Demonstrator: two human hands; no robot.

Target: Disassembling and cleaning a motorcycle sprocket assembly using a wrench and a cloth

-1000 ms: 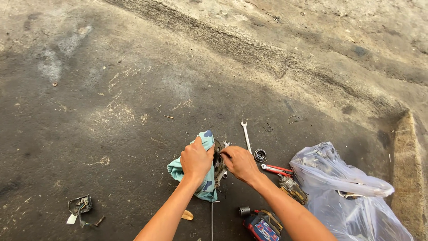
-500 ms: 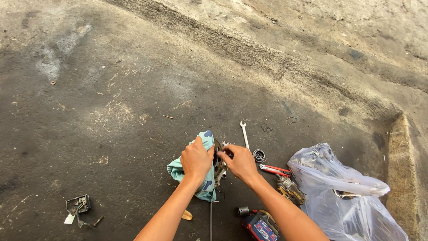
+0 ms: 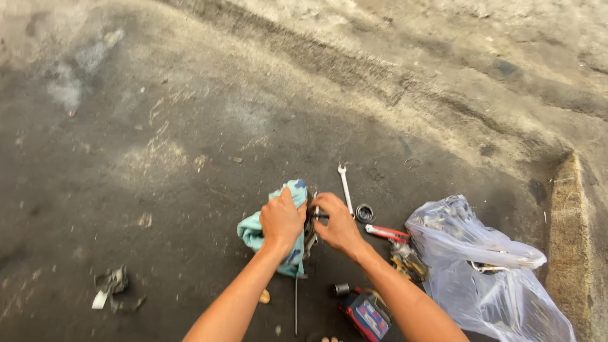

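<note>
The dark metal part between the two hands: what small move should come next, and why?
Probably a short rub of the teal cloth along the dark metal part. The left hand presses the cloth against it, the right hand pinches it from the other side, and the part looks grimy.

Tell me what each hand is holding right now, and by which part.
The left hand grips a teal rag bunched around a dark metal part; the right hand pinches that part's upper end. What the part is cannot be told.
</note>
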